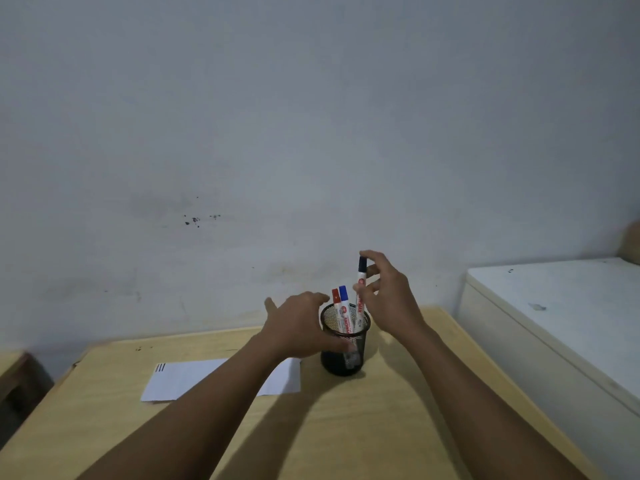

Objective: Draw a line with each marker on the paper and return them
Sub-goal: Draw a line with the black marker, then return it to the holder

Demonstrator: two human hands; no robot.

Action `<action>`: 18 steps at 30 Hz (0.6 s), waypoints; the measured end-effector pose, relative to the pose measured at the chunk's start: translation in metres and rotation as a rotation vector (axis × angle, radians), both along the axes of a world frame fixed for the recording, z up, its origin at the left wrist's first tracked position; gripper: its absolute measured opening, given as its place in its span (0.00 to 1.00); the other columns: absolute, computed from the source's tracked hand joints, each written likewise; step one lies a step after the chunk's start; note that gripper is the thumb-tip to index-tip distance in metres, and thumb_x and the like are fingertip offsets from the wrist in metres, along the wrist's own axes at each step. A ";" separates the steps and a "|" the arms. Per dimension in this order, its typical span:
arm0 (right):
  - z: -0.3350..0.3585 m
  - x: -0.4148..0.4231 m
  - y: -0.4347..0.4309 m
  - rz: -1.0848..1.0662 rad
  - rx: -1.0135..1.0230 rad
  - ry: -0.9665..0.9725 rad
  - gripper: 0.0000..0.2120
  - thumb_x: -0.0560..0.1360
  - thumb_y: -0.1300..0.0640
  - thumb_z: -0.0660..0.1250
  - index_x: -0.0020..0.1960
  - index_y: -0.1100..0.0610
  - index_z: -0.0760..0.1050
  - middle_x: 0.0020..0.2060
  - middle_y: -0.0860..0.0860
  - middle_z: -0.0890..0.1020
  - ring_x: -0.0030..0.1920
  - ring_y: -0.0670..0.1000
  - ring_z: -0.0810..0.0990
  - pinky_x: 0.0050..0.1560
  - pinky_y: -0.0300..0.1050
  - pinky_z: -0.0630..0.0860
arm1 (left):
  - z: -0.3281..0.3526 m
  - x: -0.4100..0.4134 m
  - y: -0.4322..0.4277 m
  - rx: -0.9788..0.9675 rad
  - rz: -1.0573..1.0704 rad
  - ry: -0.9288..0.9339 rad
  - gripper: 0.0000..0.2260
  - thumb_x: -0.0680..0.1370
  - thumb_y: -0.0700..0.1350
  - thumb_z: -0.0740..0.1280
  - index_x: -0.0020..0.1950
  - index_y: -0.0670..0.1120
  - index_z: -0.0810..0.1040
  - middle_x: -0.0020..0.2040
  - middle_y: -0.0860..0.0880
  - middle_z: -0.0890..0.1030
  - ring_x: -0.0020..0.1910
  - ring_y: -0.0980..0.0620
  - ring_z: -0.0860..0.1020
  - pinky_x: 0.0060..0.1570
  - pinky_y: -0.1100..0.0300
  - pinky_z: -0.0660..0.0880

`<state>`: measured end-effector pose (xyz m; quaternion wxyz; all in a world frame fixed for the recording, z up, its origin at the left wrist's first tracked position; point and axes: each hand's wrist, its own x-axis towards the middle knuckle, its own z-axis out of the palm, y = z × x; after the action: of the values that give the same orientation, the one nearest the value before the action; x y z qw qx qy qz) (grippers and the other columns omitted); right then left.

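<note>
A black mesh pen cup (343, 358) stands on the wooden table (346, 427). Inside it are a red-capped marker (336, 299) and a blue-capped marker (343, 295), both upright. My right hand (388, 299) pinches a dark-capped marker (362, 275) by its upper part, its lower end inside the cup. My left hand (294, 323) wraps around the cup's left side and steadies it. A white sheet of paper (187, 379) lies to the left of the cup, with three short dark lines near its top left corner (160, 367); my left forearm crosses over it.
A white cabinet or chest (554, 323) stands close to the table's right edge. A pale wall rises directly behind the table. A lower wooden piece of furniture (14, 375) sits at the far left.
</note>
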<state>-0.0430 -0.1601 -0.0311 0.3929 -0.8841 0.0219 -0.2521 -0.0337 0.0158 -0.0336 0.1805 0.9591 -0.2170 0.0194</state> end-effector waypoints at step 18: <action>-0.032 0.021 -0.001 0.025 -0.200 0.212 0.17 0.79 0.55 0.70 0.66 0.45 0.74 0.50 0.45 0.81 0.52 0.52 0.83 0.62 0.62 0.78 | -0.017 0.023 -0.008 0.050 -0.090 0.030 0.28 0.72 0.52 0.72 0.71 0.58 0.67 0.68 0.50 0.69 0.65 0.45 0.72 0.68 0.29 0.49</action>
<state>-0.0223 -0.1606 -0.0631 0.3014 -0.9407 0.0269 -0.1534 -0.0106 0.0082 -0.0509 0.1602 0.9528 -0.2577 -0.0087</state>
